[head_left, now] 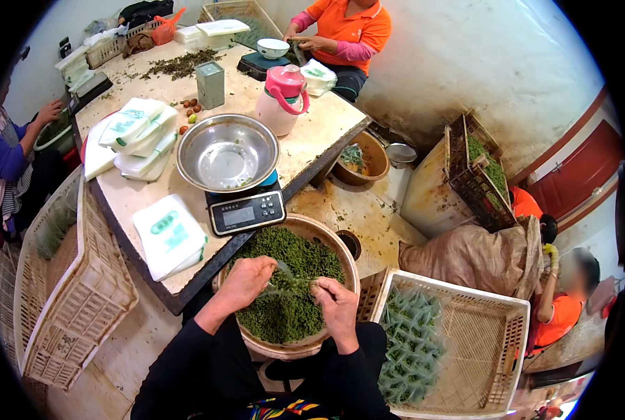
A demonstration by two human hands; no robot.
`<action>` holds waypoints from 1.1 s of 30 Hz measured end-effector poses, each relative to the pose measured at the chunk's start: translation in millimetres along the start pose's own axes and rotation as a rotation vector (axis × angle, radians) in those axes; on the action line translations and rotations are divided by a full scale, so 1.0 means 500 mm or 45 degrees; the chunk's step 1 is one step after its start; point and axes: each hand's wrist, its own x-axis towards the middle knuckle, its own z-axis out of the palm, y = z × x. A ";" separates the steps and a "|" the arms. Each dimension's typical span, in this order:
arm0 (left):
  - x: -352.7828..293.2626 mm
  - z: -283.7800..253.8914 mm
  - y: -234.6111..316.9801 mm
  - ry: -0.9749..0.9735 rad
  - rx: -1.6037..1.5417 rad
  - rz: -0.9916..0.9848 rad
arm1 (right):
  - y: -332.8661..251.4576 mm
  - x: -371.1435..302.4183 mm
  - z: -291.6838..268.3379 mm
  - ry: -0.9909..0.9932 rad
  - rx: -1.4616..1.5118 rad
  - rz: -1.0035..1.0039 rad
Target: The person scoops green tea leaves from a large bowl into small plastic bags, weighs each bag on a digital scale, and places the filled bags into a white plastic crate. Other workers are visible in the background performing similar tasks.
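Observation:
Above a wide round basin point(354, 269) heaped with small green berries point(291, 250), both my hands are closed on a clear plastic bag point(281, 281). My left hand point(248, 281) grips the bag with fingers bent. On the other side, my right hand point(338, 308) pinches what looks like its thin greenish edge, stretched between the hands. How much the bag holds is hard to make out. To the right, a white plastic crate point(477, 318) has rows of filled clear bags point(410, 343) along its left side.
A steel bowl point(228, 155) rests on a digital scale point(246, 213) at the table's near corner. Stacks of flat bags point(169, 234), a pink jug point(281, 101) and a metal tin point(209, 84) share the tabletop. Stacked crates point(74, 294) stand left; a sack point(466, 255) lies right. Several people sit around.

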 end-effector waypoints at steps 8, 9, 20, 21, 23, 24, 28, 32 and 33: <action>0.032 -0.173 0.257 0.212 0.683 0.545 | 0.093 -0.008 -0.065 0.058 -0.037 0.145; 0.053 -0.198 0.287 0.236 0.774 0.663 | 0.122 -0.017 -0.073 -0.053 -0.344 0.027; 0.209 -0.341 0.201 -0.215 1.012 0.308 | 0.274 -0.036 -0.014 -0.450 -0.341 0.046; 0.178 -0.327 0.200 0.057 1.147 0.536 | 0.253 -0.035 -0.020 -0.392 -0.239 0.163; 0.102 -0.284 0.228 0.435 1.264 0.628 | 0.197 -0.021 -0.020 -0.386 0.091 0.293; 0.068 -0.252 0.243 0.528 1.260 0.508 | 0.166 -0.015 -0.019 -0.381 0.305 0.410; -0.013 -0.092 0.062 0.010 0.633 0.555 | 0.091 -0.004 0.013 -0.469 0.633 0.724; -0.055 0.056 -0.079 -0.321 -0.008 -0.109 | 0.078 -0.017 0.037 -0.543 0.270 0.604; -0.052 0.075 -0.084 -0.317 -0.041 -0.235 | 0.090 -0.022 0.034 -0.550 0.159 0.547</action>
